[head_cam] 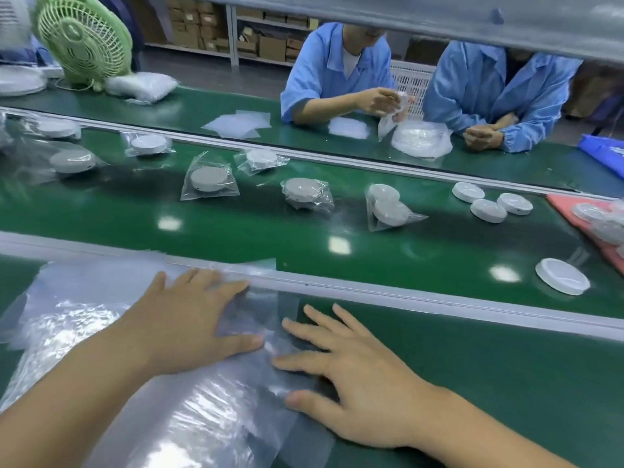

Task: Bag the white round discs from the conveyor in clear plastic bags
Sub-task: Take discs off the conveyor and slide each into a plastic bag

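A pile of clear plastic bags (101, 332) lies on the near green ledge. My left hand (189, 319) presses flat on the pile, fingers straight. My right hand (351, 373) lies flat beside it, its fingertips touching the right edge of the top bag. One bare white round disc (562, 276) sits on the conveyor (304, 238) at the near right. Three more bare discs (489, 202) lie farther back on the right. Several discs sealed in bags (209, 180) are spread along the belt toward the left.
A grey rail (439, 304) divides my ledge from the belt. Two people in blue coats (337, 72) sit across the belt, one handling a bag. A green fan (84, 38) stands at the far left. A pink tray (587, 228) of wrapped discs lies at the right edge.
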Available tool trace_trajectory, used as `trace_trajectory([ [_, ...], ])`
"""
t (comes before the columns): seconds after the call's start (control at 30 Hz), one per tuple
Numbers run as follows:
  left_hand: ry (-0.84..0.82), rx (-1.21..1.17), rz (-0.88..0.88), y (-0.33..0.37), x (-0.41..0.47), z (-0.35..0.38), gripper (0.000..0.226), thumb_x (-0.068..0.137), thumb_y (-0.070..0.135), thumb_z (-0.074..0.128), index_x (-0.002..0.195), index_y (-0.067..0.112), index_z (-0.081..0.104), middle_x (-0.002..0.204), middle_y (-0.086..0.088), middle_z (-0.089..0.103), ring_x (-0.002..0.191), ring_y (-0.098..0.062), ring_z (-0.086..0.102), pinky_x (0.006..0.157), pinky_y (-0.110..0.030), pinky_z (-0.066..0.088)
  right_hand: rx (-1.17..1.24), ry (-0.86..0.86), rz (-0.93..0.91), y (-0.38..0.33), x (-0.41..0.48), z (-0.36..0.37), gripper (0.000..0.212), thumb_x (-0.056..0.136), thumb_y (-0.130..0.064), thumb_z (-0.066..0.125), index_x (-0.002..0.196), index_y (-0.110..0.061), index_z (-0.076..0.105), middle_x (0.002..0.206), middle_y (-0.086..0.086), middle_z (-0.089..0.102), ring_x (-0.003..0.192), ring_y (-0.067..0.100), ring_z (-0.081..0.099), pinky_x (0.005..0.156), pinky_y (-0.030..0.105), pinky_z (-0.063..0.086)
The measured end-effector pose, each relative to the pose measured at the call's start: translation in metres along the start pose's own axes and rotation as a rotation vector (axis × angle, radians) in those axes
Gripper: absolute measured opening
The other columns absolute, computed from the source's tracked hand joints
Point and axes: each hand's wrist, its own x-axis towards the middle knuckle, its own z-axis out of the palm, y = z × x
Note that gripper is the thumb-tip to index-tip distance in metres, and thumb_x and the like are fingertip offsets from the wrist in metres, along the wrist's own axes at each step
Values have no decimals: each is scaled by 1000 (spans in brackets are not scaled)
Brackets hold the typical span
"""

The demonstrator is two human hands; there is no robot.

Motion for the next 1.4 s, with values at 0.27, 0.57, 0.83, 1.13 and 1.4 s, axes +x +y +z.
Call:
trace_trajectory([
  [0.27, 343, -36, 166, 18, -6, -13, 83, 68, 97, 13, 128, 52, 48, 136, 23, 42, 127, -5, 39, 110, -32, 35, 215, 779, 333, 73, -53, -35, 25, 91, -59, 54, 106, -50, 72, 123, -31, 68, 128, -1, 58, 113, 33, 42],
  [0.57, 305, -85, 778, 110, -34, 17, 18, 73, 73, 62, 83, 62, 71, 93, 37, 62, 89, 11, 58, 67, -12, 48, 25, 332, 1291, 260, -142, -91, 67, 94, -73, 44, 155, -54, 22, 161, 7, 42, 145, 43, 38, 117, 61, 31],
  [0.83, 296, -163, 740, 112, -33, 19, 14, 80, 65, 62, 86, 58, 74, 108, 40, 65, 107, 10, 62, 80, -12, 53, -228, 515, 1105, 260, -123, -86, 51, 99, -46, 59, 140, -16, 53, 133, 21, 62, 119, 42, 57, 99, 49, 49],
  [1.13, 369, -604, 480, 100, -25, 29, 25, 92, 54, 55, 100, 42, 76, 118, 41, 58, 118, 18, 47, 99, -5, 35, 93, 753, 376, 114, -87, -60, 17, 99, -24, 64, 114, -30, 70, 103, -17, 74, 85, 5, 65, 78, 12, 49],
  [1.4, 306, -1123, 371, 110, -31, 16, 10, 90, 42, 71, 95, 42, 79, 98, 26, 74, 97, 6, 68, 84, -10, 48, -466, 738, -413, 22, -91, -27, 34, 107, -6, 43, 111, 3, 76, 118, 20, 73, 102, 35, 71, 95, 39, 55],
])
